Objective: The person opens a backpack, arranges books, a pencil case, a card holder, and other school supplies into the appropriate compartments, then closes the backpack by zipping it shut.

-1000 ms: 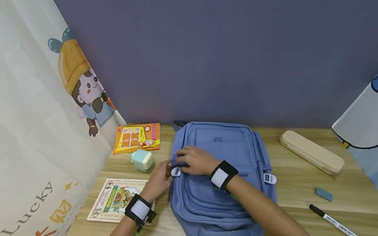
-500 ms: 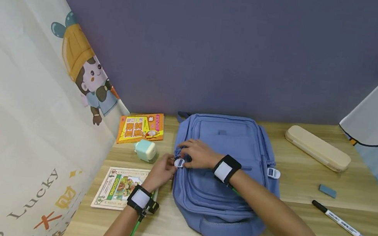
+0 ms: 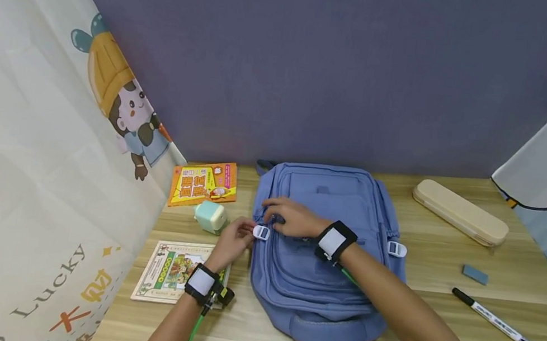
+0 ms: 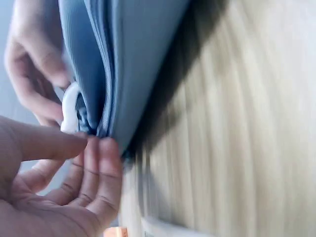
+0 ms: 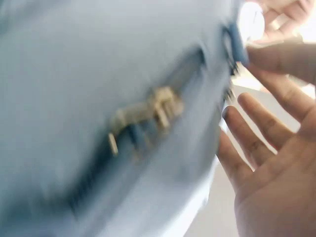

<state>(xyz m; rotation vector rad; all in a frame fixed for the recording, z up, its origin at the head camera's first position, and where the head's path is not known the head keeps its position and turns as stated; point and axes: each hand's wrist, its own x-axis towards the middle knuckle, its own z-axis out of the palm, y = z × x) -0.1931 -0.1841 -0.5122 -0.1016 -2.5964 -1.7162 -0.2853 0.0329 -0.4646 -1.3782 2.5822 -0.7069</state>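
Note:
A blue backpack (image 3: pixel 336 197) lies flat on the wooden table, its front pockets facing up. At its left side, my left hand (image 3: pixel 234 240) pinches the fabric beside a white buckle (image 3: pixel 261 232); its thumb and fingertips meet at the backpack's edge in the left wrist view. Over the front, my right hand (image 3: pixel 293 218) is just right of that buckle. In the right wrist view its thumb and forefinger pinch a blue zipper pull (image 5: pixel 238 44), while the other fingers are spread. A brass-coloured zipper slider (image 5: pixel 165 106) shows blurred on a pocket there.
Left of the backpack lie an orange booklet (image 3: pixel 203 184), a mint-green block-shaped object (image 3: pixel 210 217) and a picture book (image 3: pixel 173 273). On the right are a beige pencil case (image 3: pixel 460 212), a blue eraser (image 3: pixel 474 274) and a marker (image 3: pixel 495 321). A dark partition (image 3: pixel 340 71) rises behind.
The head view has tilted downward, then settled. My right hand has shifted slightly right, away from the white buckle, which shows more fully. My left hand stays at the backpack's side.

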